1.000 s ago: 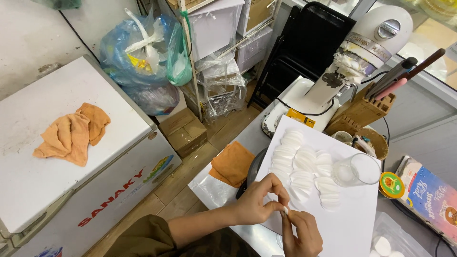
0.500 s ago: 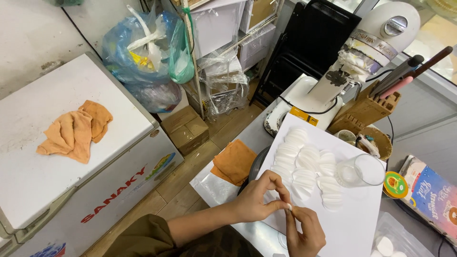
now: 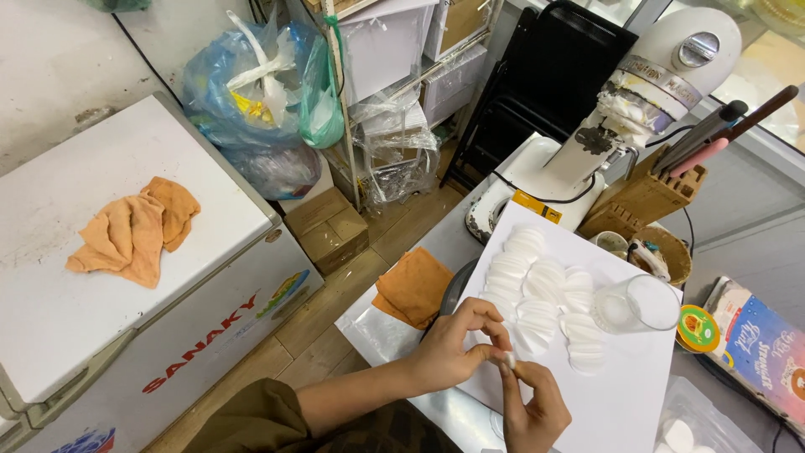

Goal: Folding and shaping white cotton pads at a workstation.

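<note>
Dough piece (image 3: 510, 361), small and white, sits pinched between our two hands at about six o'clock in the view, over the near edge of the white sheet (image 3: 620, 394). Our left hand (image 3: 457, 344) is curled nearly closed, thumb and forefinger nipping the piece from the left. Our right hand (image 3: 537, 407) comes up from below with its fingers folded in, fingertips meeting the same piece. How much of the piece each hand covers we cannot tell.

At twelve o'clock from our hands, white dough rounds (image 3: 541, 285) lie in overlapping rows on the sheet. A clear glass (image 3: 637, 304) lies tipped on its side at two o'clock, just beside the rounds. An orange cloth (image 3: 415, 287) rests at ten o'clock on the steel counter (image 3: 369, 323). Farther off at one o'clock stand a white stand mixer (image 3: 637, 101) and a wooden knife block (image 3: 641, 201). At nine o'clock, well apart, a white chest freezer (image 3: 101, 277) carries another crumpled orange rag (image 3: 134, 231).
</note>
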